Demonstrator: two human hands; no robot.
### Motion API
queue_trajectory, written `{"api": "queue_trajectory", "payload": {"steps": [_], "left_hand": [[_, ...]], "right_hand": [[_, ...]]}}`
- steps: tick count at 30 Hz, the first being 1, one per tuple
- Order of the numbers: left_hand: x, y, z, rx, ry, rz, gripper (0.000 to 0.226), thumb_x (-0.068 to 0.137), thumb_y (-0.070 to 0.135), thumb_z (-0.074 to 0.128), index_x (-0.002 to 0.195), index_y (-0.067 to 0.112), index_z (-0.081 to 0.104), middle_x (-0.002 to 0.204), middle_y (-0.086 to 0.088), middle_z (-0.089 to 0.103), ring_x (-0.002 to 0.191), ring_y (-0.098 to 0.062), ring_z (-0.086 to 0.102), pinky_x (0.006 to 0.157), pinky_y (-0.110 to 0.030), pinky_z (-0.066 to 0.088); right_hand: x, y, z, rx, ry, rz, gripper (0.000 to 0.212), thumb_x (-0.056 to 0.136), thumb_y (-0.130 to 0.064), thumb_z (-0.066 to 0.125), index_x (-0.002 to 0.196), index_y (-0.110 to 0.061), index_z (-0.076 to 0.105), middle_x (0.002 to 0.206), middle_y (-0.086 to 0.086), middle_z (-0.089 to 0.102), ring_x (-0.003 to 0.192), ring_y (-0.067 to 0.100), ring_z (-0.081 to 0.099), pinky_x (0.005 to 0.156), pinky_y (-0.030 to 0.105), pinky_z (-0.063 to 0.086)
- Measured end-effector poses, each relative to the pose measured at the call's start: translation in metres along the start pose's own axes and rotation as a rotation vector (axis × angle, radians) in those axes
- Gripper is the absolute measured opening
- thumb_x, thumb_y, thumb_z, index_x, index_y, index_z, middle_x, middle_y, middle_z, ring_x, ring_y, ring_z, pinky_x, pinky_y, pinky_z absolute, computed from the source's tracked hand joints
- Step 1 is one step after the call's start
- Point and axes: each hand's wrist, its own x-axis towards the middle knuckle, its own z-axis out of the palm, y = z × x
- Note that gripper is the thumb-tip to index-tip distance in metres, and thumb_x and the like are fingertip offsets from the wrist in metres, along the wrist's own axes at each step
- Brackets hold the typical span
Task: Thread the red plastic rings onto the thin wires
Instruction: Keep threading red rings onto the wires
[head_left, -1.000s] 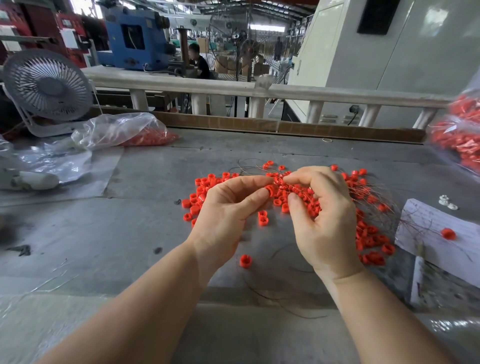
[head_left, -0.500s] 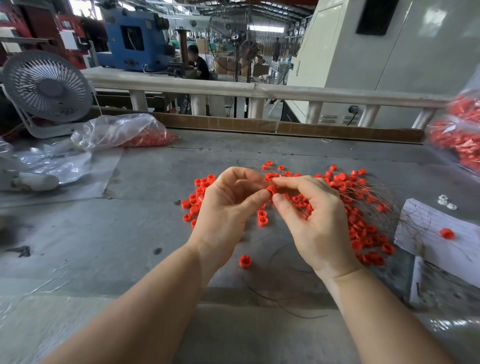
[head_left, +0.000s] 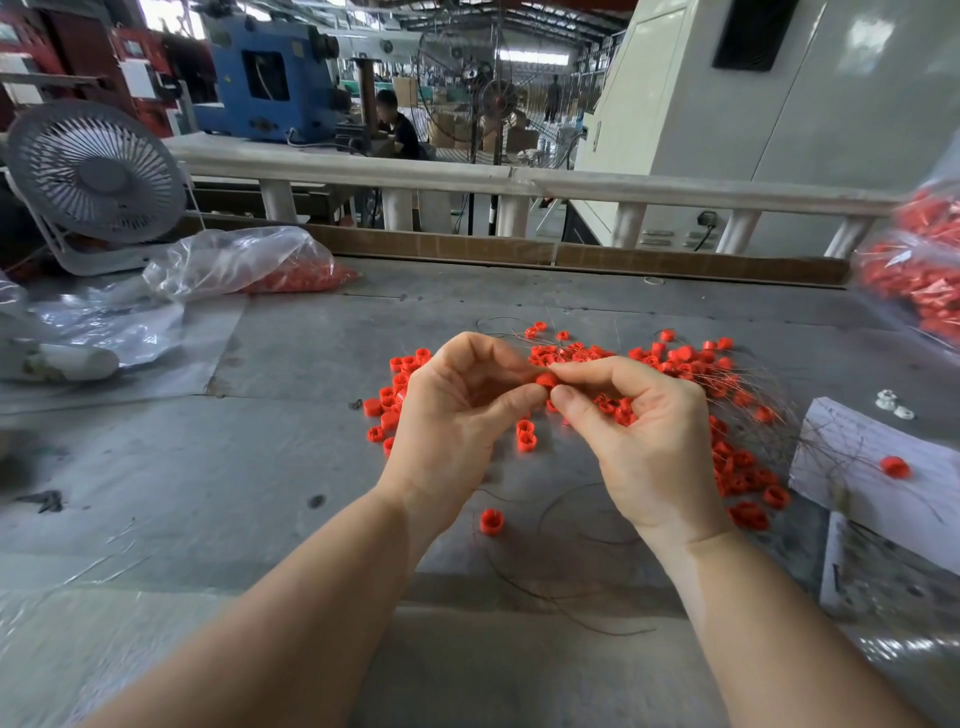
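A spread of small red plastic rings (head_left: 691, 364) lies on the grey table (head_left: 311, 467), tangled with thin wires (head_left: 753, 384). Both hands are raised over the pile and meet at their fingertips. One red ring (head_left: 546, 381) sits between them, pinched by the thumb and forefinger of my left hand (head_left: 452, 415) and of my right hand (head_left: 644, 441). Whether a wire runs through this ring is too fine to tell. A single ring (head_left: 491, 521) lies alone near my wrists, beside loose wire loops (head_left: 571, 519).
A white sheet of paper (head_left: 883, 467) with one ring on it lies at the right. Clear bags of red rings sit at the far left (head_left: 249, 265) and right edge (head_left: 924, 270). A desk fan (head_left: 96, 174) stands back left. A low railing (head_left: 467, 176) borders the table.
Both hands have lifted off the pile and come together; the right hand turned palm-up, and they now pinch a single ring between their fingertips.
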Motion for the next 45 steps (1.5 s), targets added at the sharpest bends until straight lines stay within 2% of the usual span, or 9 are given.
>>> {"api": "queue_trajectory", "payload": {"steps": [7,13,20,24,28,31,36,41,45], "left_hand": [[-0.0003,0.0007,0.0,0.062,-0.01,0.024,0.024,0.074,-0.012,0.066,0.078,0.01,0.057,0.076,0.0,0.07,0.076,-0.011,0.069,0.07,-0.018,0.052],[-0.0009,0.0035,0.0019,0.173,0.001,0.088,0.027,0.074,-0.011,0.068,0.075,0.013,0.056,0.075,-0.002,0.068,0.073,-0.014,0.067,0.07,-0.021,0.053],[-0.0011,0.0032,0.0017,0.155,0.016,0.062,0.027,0.074,-0.013,0.067,0.074,0.012,0.055,0.07,0.005,0.068,0.069,-0.008,0.066,0.067,-0.018,0.052],[-0.0016,0.0054,0.0029,0.233,0.016,0.078,0.028,0.073,-0.011,0.069,0.072,0.014,0.055,0.07,0.004,0.066,0.069,-0.009,0.065,0.068,-0.02,0.052],[-0.0022,0.0088,0.006,0.27,0.029,0.076,0.033,0.071,-0.015,0.069,0.07,0.015,0.054,0.071,-0.002,0.063,0.07,-0.014,0.063,0.068,-0.02,0.053],[-0.0023,0.0096,0.0056,0.284,0.016,0.078,0.034,0.07,-0.015,0.069,0.069,0.014,0.053,0.071,-0.004,0.063,0.072,-0.017,0.064,0.068,-0.02,0.053],[-0.0017,0.0075,0.0059,0.315,0.031,0.112,0.037,0.068,-0.012,0.073,0.066,0.019,0.053,0.077,-0.023,0.065,0.077,-0.039,0.064,0.07,-0.033,0.052],[-0.0008,0.0045,0.0069,0.311,0.026,0.104,0.034,0.07,-0.011,0.072,0.068,0.017,0.054,0.07,-0.002,0.063,0.07,-0.017,0.063,0.065,-0.022,0.052],[-0.0001,0.0029,0.0053,0.084,0.044,-0.014,0.023,0.072,-0.006,0.07,0.07,0.012,0.056,0.064,0.006,0.065,0.063,-0.003,0.062,0.061,-0.014,0.048]], "right_hand": [[0.0007,0.0002,-0.0003,0.085,-0.003,0.052,0.022,0.075,-0.005,0.071,0.08,-0.027,0.07,0.079,-0.011,0.071,0.077,0.005,0.067,0.077,0.026,0.052],[0.0021,0.0018,0.001,0.124,0.012,0.1,0.015,0.069,-0.017,0.069,0.076,-0.03,0.07,0.074,-0.011,0.072,0.074,0.005,0.067,0.075,0.023,0.05],[0.0014,0.0039,0.0023,0.199,-0.005,0.131,0.011,0.07,-0.021,0.071,0.073,-0.032,0.072,0.076,-0.009,0.072,0.075,0.009,0.067,0.074,0.025,0.049],[0.0018,0.0042,0.002,0.266,-0.008,0.178,0.013,0.07,-0.014,0.074,0.07,-0.027,0.073,0.069,-0.006,0.071,0.067,0.006,0.064,0.067,0.018,0.047],[0.0017,0.0011,0.0009,0.345,-0.028,0.214,0.023,0.074,0.003,0.07,0.071,-0.019,0.071,0.06,-0.008,0.068,0.056,-0.002,0.058,0.052,0.007,0.04],[0.0019,-0.0017,0.0005,0.381,-0.037,0.242,0.022,0.075,0.006,0.068,0.07,-0.016,0.07,0.061,-0.007,0.068,0.056,-0.002,0.059,0.051,0.006,0.039],[0.0038,-0.004,-0.001,0.398,-0.037,0.265,0.025,0.073,0.007,0.067,0.066,-0.017,0.07,0.06,-0.006,0.068,0.056,0.0,0.059,0.051,0.007,0.039],[0.0037,-0.0025,-0.0019,0.386,-0.037,0.268,0.021,0.074,0.003,0.069,0.068,-0.017,0.071,0.063,-0.006,0.069,0.058,0.001,0.06,0.052,0.007,0.04],[0.0025,-0.0029,0.0007,0.412,-0.043,0.289,0.008,0.067,-0.02,0.07,0.075,-0.019,0.071,0.07,-0.007,0.071,0.064,-0.003,0.061,0.056,0.007,0.042]]}}
